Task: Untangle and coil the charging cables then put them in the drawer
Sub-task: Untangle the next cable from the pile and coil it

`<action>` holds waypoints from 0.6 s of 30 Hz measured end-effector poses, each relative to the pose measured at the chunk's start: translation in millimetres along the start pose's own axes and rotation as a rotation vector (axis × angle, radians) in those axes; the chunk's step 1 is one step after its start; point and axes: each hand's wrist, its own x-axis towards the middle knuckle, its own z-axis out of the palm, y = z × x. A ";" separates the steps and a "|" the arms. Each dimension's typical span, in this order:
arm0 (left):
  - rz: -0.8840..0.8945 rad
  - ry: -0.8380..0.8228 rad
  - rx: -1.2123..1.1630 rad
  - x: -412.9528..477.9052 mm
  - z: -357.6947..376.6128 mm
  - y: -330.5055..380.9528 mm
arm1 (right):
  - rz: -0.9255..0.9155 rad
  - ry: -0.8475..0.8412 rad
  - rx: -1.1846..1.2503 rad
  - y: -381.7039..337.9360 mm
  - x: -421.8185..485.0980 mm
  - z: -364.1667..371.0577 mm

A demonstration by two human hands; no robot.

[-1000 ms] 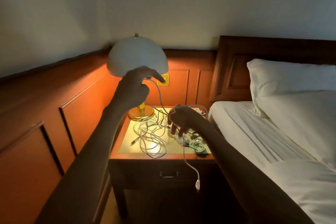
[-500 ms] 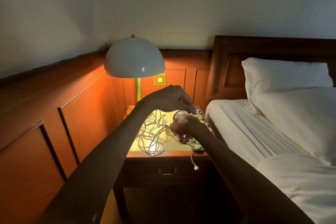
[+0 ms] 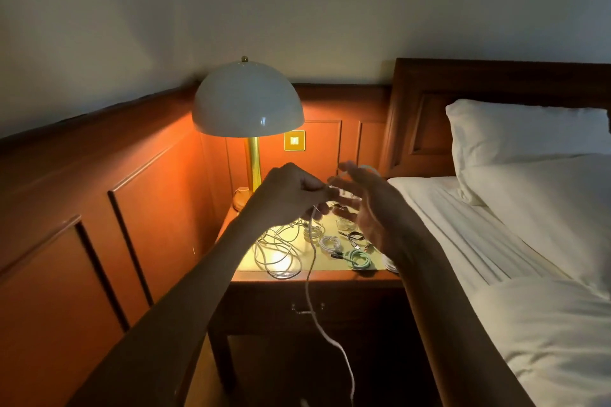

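White cable [image 3: 307, 274]: one long lead, held up high by the left hand [image 3: 291, 196]. Its free end hangs toward 6 o'clock, past the front edge of the bench [image 3: 347, 277] and across the drawer [image 3: 307, 307].
Left hand: fingers curled, pinching the white cable above the bench.
Right hand [image 3: 367, 208]: just at 3 o'clock of the left hand, with its fingers spread wide and blurred. A loop of the cable seems to lie over the fingertips, but the blur leaves that unsure.
Done: several small coils lie on the bench from its middle toward 3 o'clock, among them a green coil [image 3: 358, 258] and a pale coil [image 3: 330, 243].
Left to do: a loose tangle [image 3: 277, 251] of pale leads at 8 o'clock on the bench top awaits sorting, and the cable in hand looks barely wound.
Drawer: shut, with nothing visibly stowed.
Progress: judged roughly midway through the coiling, with the stowing not yet begun.
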 end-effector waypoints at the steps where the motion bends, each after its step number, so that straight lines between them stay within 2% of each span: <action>1: 0.003 -0.031 0.010 -5.6 4.1 4.4 | -0.037 0.070 0.045 -4.6 2.1 1.9; 4: -0.026 -0.220 0.076 -16.6 1.4 10.2 | -0.187 0.226 -0.009 -24.0 6.7 2.6; 6: -0.056 -0.233 0.080 -17.1 -13.4 5.5 | -0.214 0.202 -0.190 -36.3 6.4 -3.6; 7: -0.051 -0.138 0.075 -15.3 -20.7 0.8 | -0.177 0.135 -0.321 -41.3 6.7 -8.6; 9: 0.017 0.145 0.083 -10.9 -30.0 -10.3 | -0.039 -0.100 -0.673 -47.4 11.5 -18.2; 10: 0.066 0.227 0.085 -9.1 -32.6 -14.1 | 0.046 -0.240 -0.840 -49.1 14.7 -20.6; 11: 0.114 0.221 0.090 -7.2 -34.3 -17.5 | 0.138 -0.365 -0.973 -50.1 19.3 -21.2; 13: 0.149 -0.004 0.108 -6.4 -33.5 -22.7 | 0.268 -0.554 -1.178 -51.4 23.8 -17.0; 15: 0.130 -0.276 0.171 -7.8 -27.5 -25.2 | 0.280 -0.696 -1.310 -53.7 23.4 -9.6; 16: 0.127 -0.347 0.186 -8.9 -22.4 -26.8 | 0.270 -0.722 -1.325 -55.1 24.5 -7.2; 18: 0.132 -0.339 0.162 -10.2 -10.2 -29.5 | 0.252 -0.640 -1.308 -57.4 25.0 -5.1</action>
